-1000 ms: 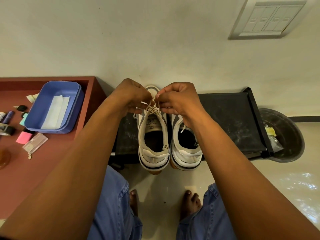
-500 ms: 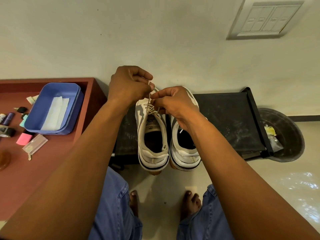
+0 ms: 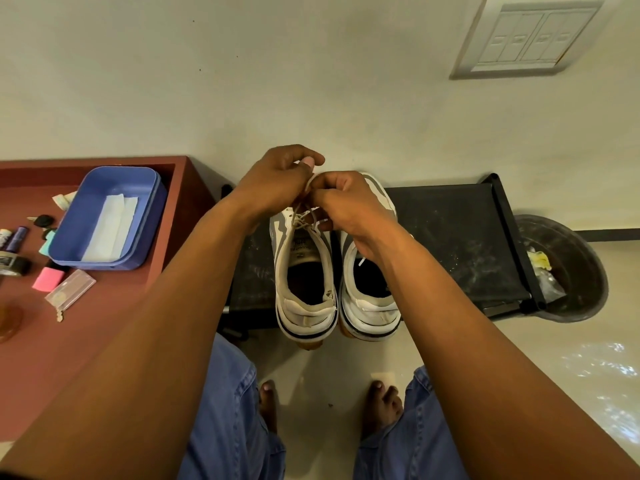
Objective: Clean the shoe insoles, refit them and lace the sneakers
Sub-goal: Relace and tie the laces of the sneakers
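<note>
Against the pale wall, on the black stand [image 3: 450, 230], sit my two sneakers side by side, and the lace [image 3: 304, 216] of the left sneaker [image 3: 304, 271] is where I am working. Half a second ago my left hand [image 3: 277, 181] was lifted clear, drawing the lace upward; now it has dropped back beside my right hand [image 3: 349, 206], both pinching lace ends over the top eyelets, so I judge the knot is closing. Lacing the right sneaker [image 3: 370, 299] looks unfinished, while the blue tray [image 3: 104, 216] on the red table [image 3: 86, 327] lies well apart.
</note>
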